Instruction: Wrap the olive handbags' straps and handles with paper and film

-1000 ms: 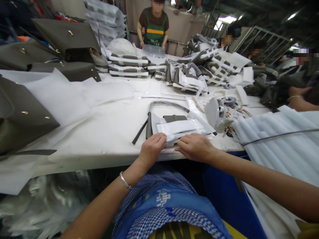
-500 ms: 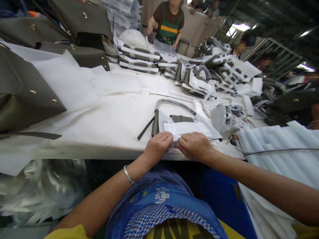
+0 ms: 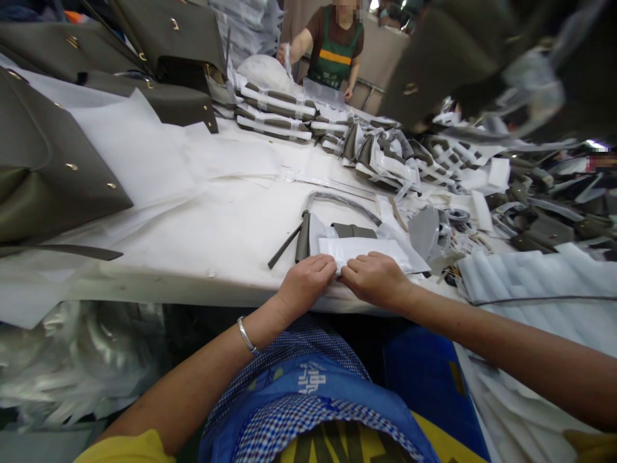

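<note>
Mid-frame, an olive bag (image 3: 354, 230) half-wrapped in white, handle (image 3: 341, 197) arched; left hand (image 3: 308, 281) and right hand (image 3: 376, 279) fingers pinch its near edge.

Pale foam sheets (image 3: 535, 273) — cord (image 3: 544, 299) across, aproned co-worker (image 3: 333, 54)

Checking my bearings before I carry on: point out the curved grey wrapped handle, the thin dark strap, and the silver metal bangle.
Curved grey wrapped handle (image 3: 337, 197): head view, top of its arch.
Thin dark strap (image 3: 286, 245): head view, middle of its length.
Silver metal bangle (image 3: 246, 335): head view, outside of its band.
</note>
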### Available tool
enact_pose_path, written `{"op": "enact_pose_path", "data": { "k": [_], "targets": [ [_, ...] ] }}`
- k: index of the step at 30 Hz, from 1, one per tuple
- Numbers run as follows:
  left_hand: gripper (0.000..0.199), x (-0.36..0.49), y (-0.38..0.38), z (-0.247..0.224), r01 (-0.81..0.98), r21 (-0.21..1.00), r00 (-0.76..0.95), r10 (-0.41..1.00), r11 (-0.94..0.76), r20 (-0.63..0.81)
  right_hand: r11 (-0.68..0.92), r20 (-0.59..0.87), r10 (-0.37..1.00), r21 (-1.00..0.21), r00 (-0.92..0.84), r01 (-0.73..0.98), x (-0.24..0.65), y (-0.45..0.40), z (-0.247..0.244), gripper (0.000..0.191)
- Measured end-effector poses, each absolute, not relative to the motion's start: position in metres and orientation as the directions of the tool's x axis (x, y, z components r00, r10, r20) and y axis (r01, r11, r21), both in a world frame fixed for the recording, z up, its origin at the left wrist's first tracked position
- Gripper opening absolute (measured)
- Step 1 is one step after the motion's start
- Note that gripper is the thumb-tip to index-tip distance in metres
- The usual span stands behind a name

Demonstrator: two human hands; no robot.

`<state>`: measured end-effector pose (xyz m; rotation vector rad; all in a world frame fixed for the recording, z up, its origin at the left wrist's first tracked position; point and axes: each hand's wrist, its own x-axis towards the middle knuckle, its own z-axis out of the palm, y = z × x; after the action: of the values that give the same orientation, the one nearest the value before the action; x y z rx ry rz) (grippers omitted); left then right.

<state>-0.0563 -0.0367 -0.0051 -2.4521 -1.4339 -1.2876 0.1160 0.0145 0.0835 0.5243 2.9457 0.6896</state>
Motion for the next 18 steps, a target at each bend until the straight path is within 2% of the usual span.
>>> {"op": "enact_pose_path", "data": {
  "k": [6,9,13,18],
  "targets": [
    [0.021,-0.053,-0.044,0.005,0.698,0.455,0.228,0.773,-0.554,0.591,0.843,-0.062,0.39,0.426,-0.919,0.329,0.113,0.017,0.088,0.024],
    [0.026,-0.045,-0.043,0.001,0.747,0.425,0.184,0.773,-0.511,0.607,0.844,-0.104,0.42,0.411,-0.902,0.345,0.112,0.017,0.09,0.023],
    [0.023,-0.036,-0.039,-0.006,0.815,0.377,0.113,0.759,-0.44,0.642,0.841,-0.158,0.457,0.397,-0.876,0.367,0.11,0.017,0.093,0.019],
    [0.021,-0.036,-0.038,-0.007,0.82,0.367,0.131,0.768,-0.439,0.627,0.839,-0.289,0.502,0.393,-0.815,0.377,0.104,0.009,0.114,0.014]
  ]
}}
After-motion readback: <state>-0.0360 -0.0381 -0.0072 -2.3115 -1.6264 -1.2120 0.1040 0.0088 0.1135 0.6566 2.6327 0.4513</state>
